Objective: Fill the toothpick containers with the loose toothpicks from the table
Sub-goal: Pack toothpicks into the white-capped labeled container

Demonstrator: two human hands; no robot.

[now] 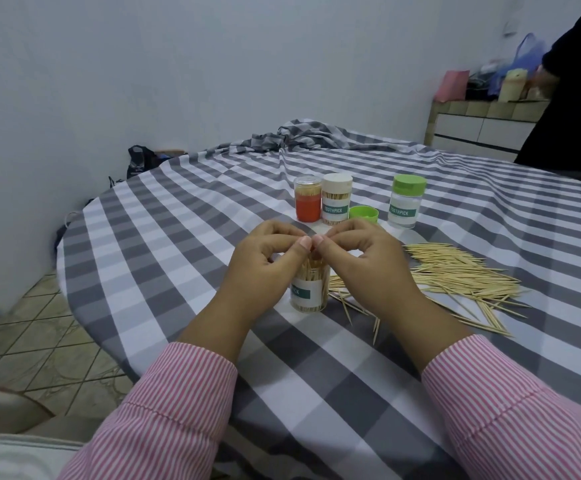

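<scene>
— What's going on at the middle of the frame?

— A person in pink striped sleeves works over an open jar (309, 289) standing upright on the checked table (185, 216). The left hand (264, 261) and the right hand (361, 261) meet above its mouth, fingers curled, thumbs touching tip to tip. Both seem to pinch something small there, but what lies between the fingertips is hidden, so I cannot tell for certain.

— Which step would you call it?

— Filling, and well along for this jar. It looks packed with toothpicks standing on end, their long axis vertical, tips up toward the hands. I'd judge they are seating or straightening a last few.

— And the loose ones?

— A broad pile of toothpicks (462, 275) lies flat at right of centre, just beside the right hand, most running left to right across the frame, a few strays (347, 308) angled toward the lower edge.

— What does the next move call for?

— Probably gathering another bunch from the pile, turning it upright to match the jar, or capping this one. A loose green lid (363, 214) sits just beyond the hands.

— The other jars?

— Above centre: an orange jar (307, 199) and a white-capped jar (336, 199) touching, both showing toothpicks; a green-capped jar (405, 201) further right looks empty.
</scene>
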